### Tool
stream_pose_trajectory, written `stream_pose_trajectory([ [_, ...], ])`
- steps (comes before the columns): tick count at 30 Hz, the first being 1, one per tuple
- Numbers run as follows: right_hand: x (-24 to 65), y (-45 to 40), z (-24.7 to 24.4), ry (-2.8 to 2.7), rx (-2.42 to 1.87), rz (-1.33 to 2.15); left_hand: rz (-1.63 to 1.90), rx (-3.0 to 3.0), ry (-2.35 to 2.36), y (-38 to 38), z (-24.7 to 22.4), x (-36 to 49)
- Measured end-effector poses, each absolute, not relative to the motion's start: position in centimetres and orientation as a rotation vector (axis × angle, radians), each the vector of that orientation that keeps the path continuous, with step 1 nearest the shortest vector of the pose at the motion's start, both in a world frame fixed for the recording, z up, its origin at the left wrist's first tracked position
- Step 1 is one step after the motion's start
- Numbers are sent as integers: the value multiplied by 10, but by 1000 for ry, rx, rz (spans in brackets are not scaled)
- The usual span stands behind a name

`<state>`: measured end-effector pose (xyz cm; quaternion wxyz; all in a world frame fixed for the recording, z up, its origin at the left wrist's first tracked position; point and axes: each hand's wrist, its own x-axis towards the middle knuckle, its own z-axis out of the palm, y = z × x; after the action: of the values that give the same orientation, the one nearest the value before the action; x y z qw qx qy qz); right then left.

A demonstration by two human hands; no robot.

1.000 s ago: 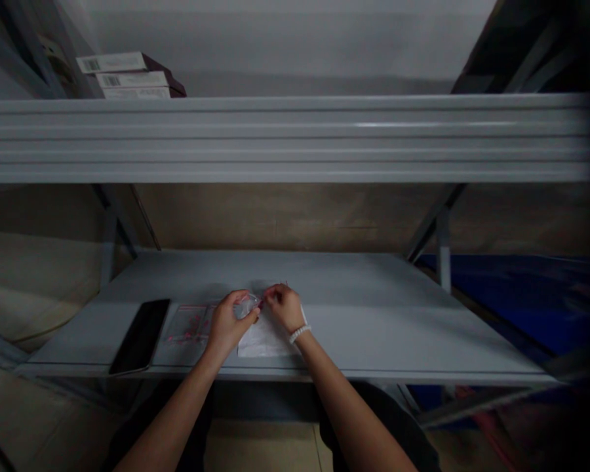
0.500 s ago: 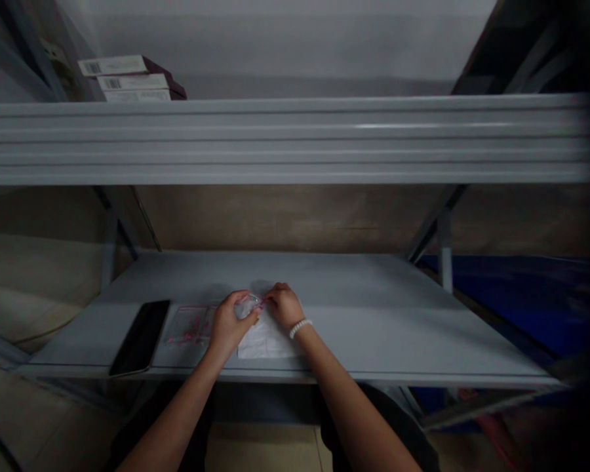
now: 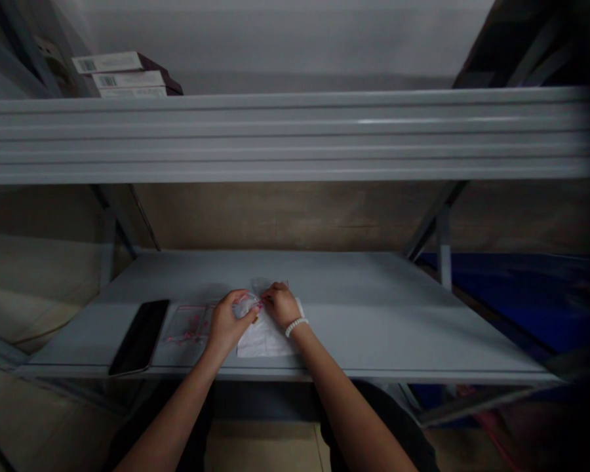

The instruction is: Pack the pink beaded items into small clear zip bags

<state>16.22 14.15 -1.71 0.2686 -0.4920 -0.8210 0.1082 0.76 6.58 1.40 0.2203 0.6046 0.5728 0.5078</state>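
Holding clear plastic bag (image 3: 246, 306) | in left hand (image 3: 230, 321) grip | right hand (image 3: 280, 305) pinching edge

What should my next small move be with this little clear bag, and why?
Probably pinch its pink-edged rim closed: the small clear plastic bag sits between your left hand and right hand, which meet at that rim above the white paper.

The right hand (image 3: 280, 305) has edged left; its wrist (image 3: 295, 326) sits farther forward.
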Motion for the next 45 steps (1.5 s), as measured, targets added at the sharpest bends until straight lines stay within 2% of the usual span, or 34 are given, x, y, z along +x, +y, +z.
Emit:
stream_pose_trajectory([
  [6, 161, 140, -10, -2111, -1291, 332, 1373, 1661, 1586, 67, 15, 7],
  [10, 163, 129, 20, -1907, -989, 490, 1400, 1672, 1574, 65, 17, 7],
  [14, 164, 117, 39, -2007, -739, 634, 1401, 1683, 1585, 63, 21, 9],
  [19, 168, 114, 26, -1878, -896, 598, 1428, 1667, 1585, 64, 20, 6],
  [26, 166, 106, 2, -2367, -908, 423, 1491, 1668, 1619, 68, 15, 0],
  [39, 157, 109, -5, -2482, -1020, 209, 1480, 1645, 1600, 67, 18, 3],
  [45, 166, 112, 5, -2069, -977, 486, 1462, 1650, 1602, 67, 16, 1],
])
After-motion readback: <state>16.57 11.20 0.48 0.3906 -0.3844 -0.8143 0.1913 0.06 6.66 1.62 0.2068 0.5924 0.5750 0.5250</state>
